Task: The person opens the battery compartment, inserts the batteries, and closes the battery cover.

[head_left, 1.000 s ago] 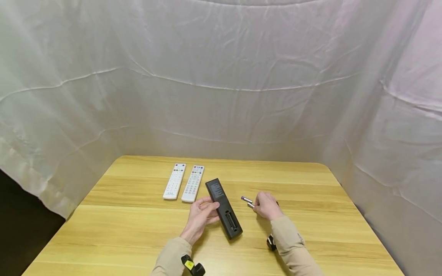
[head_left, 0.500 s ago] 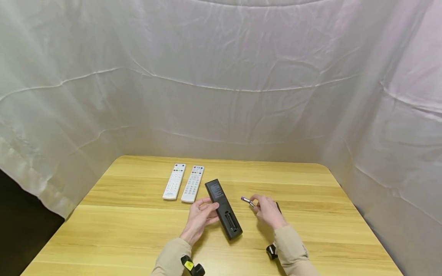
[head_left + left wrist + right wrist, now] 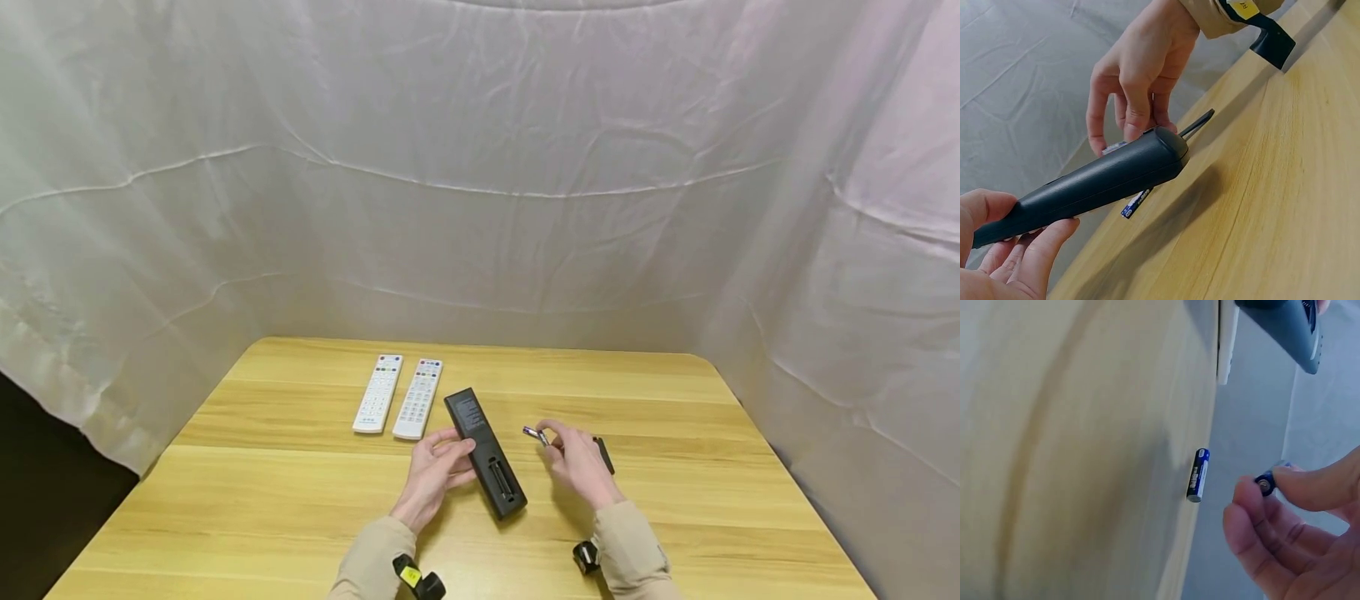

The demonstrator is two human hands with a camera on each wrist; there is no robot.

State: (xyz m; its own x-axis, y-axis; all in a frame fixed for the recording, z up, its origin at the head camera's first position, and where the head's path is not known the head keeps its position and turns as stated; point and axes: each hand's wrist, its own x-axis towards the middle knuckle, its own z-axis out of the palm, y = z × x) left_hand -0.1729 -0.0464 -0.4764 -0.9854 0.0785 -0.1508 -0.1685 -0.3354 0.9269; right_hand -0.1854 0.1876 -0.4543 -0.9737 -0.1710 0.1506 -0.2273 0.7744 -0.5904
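My left hand holds a black remote control tilted with its back up, thumb on top and fingers beneath. Its battery slot is uncovered, and no battery shows in it. To the right, my right hand pinches a small blue AA- or AAA-type battery between thumb and fingers, raised off the table. A second blue battery lies on the wood just below. Beside the right hand rests a thin black piece, apparently the battery cover, partly hidden by that hand in the head view.
Two white remote controls, one at left and one nearer, lie buttons up beyond my left hand. The wooden table ends at a grey cloth curtain around the back and sides.
My right hand has picked one battery up from beside the other and drawn slightly back, uncovering more of the black cover. The left hand and black remote have hardly moved.
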